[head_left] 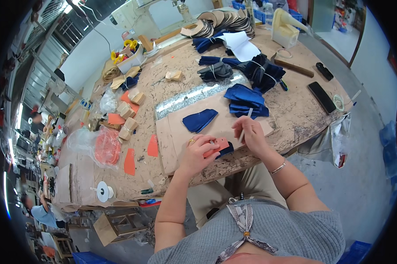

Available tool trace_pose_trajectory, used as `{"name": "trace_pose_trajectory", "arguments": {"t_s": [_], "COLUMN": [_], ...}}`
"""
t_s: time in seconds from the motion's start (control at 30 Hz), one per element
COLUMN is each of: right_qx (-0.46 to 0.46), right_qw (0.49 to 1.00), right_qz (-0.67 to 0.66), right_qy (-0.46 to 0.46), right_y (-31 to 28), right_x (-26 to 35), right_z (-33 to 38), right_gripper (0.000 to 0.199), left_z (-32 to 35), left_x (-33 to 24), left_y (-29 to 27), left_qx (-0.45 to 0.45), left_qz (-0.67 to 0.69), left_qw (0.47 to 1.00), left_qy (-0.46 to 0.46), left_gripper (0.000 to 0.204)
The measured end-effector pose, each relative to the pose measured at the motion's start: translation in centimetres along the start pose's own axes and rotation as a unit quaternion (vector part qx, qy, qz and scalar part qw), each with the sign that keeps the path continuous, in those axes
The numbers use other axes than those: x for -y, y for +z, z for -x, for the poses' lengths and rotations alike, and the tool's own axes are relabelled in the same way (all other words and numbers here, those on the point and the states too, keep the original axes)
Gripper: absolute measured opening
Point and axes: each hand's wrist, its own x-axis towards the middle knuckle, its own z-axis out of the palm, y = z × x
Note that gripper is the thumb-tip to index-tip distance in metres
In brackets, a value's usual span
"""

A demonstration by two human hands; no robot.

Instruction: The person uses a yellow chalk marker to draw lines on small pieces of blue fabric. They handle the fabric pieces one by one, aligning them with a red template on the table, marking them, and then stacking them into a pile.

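Observation:
My left hand (198,152) lies over a small orange template with holes (223,143), its fingers closed on it and pressing it down. Under the template, a dark blue fabric piece (227,150) shows at the right edge; the rest is covered. Just to the right, my right hand (252,134) grips a slim pale marking pen (250,113) held upright, its lower end near the fingers. Beyond my hands lies a small stack of blue cut pieces (200,120) on a tan board (174,136). Farther back right sits a larger pile of blue pieces (246,100).
Orange templates (129,162) and wooden blocks (128,128) lie left of the board. Tied dark bundles (262,72), a hammer (295,68) and a black phone (321,97) are at the back right. A white spool (104,192) stands near the left front edge.

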Motion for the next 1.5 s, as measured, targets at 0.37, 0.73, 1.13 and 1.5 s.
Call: {"name": "trace_pose_trajectory", "arguments": {"t_s": [0.37, 0.73, 1.13, 1.5], "right_qx": [0.006, 0.037, 0.032, 0.056], "right_qw": [0.984, 0.946, 0.958, 0.886], "right_qz": [0.159, 0.253, 0.215, 0.299], "right_qy": [-0.077, -0.198, -0.185, -0.351], "right_y": [3.2, 3.8, 4.2, 5.6], "right_x": [0.4, 1.0, 1.0, -0.4], "right_z": [-1.6, -1.5, -1.2, -0.8], "right_gripper": [0.019, 0.015, 0.014, 0.017], "left_z": [0.3, 0.2, 0.4, 0.7], "left_x": [0.1, 0.1, 0.3, 0.7], "left_y": [0.5, 0.9, 0.9, 1.4], "left_qx": [-0.022, -0.050, -0.054, -0.059], "left_qz": [-0.060, -0.062, -0.065, -0.083], "left_qw": [0.998, 0.997, 0.996, 0.995], "left_qy": [0.007, 0.017, 0.018, 0.022], "left_gripper": [0.021, 0.020, 0.021, 0.020]}}
